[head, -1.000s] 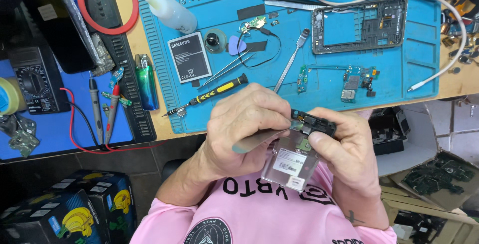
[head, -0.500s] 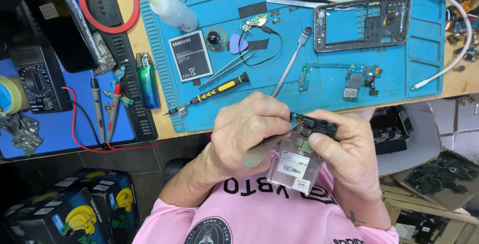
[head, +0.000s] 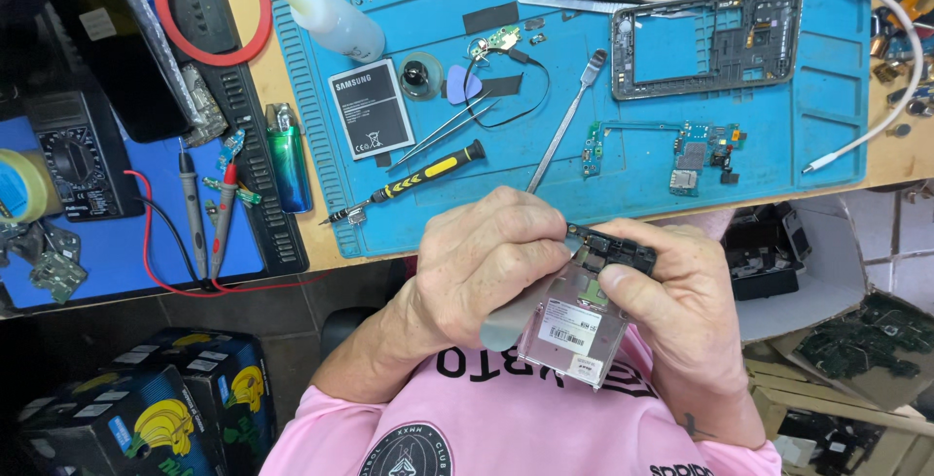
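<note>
We see both hands just off the blue mat's (head: pixel 817 136) near edge: left hand (head: pixel 491 267) curled shut on a grey pry tool (head: pixel 508 320), right hand (head: pixel 681 316) clamped w/ thumb on a phone display assembly (head: pixel 574 325). Vs. half a sec ago, grip & position look unchanged. Yellow-handled screwdriver (head: pixel 428 173) lies nearby on mat.

left hand (head: pixel 491 267): knuckles up, fingers curled shut in a pinch, thumb tucked under
right hand (head: pixel 681 316): fingers wrapped closed, thumb on top pointing left
hands: touching, held close to the chest
forearms: angled inward, bare
</note>
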